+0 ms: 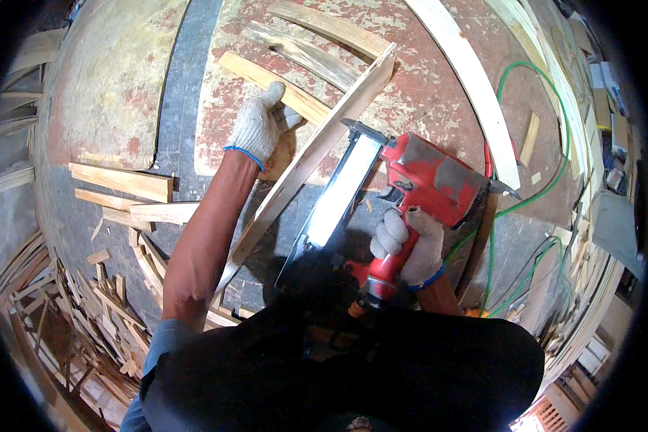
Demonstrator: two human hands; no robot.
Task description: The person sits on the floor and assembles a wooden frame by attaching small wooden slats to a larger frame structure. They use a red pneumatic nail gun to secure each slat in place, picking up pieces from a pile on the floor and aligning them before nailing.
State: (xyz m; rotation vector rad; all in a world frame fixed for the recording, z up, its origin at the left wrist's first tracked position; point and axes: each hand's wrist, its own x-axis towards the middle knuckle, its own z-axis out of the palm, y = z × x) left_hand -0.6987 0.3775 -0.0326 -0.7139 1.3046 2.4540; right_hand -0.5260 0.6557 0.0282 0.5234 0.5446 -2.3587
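My left hand (255, 131), in a white knit glove with a blue cuff, grips a short wooden slat (296, 99). The slat's near end meets a long board (311, 157) that stands on edge and runs diagonally. My right hand (419, 246), gloved alike, is wrapped around the handle of a red nail gun (439, 183). Its nose lies against or very close to the long board, near the slat's end; I cannot tell whether they touch. Two more slats, one greyish and knotted (306, 56) and one paler (331, 27), reach to the same board farther up.
Several loose wood pieces (122, 181) lie left of my forearm. A long pale plank (475, 83) slants across the right side of the worn worktable (108, 86). A green hose (536, 201) loops at the right. Scrap wood (115, 309) is heaped at the lower left.
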